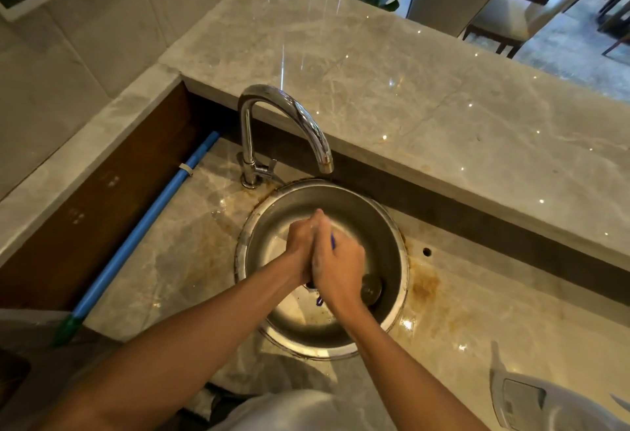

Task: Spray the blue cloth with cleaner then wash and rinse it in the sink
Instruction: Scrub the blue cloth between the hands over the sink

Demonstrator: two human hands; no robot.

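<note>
Both hands press the blue cloth [332,240] over the sink [381,216].
Left hand [301,243] and right hand [337,267] each grip closed around it, so drips likely fall in the basin.

Blue cloth [332,241], silver sink [381,226], grey-veined marble counter [426,96].

A round sink [385,226] of dull, brushed metal sits in a glossy, veined stone countertop [392,96], rust-stained around the basin rim. A mirror-bright chrome tap [289,117] curves over it. Far left, a smooth blue plastic pipe [146,226] runs along dark matt wood panelling [102,199].
</note>
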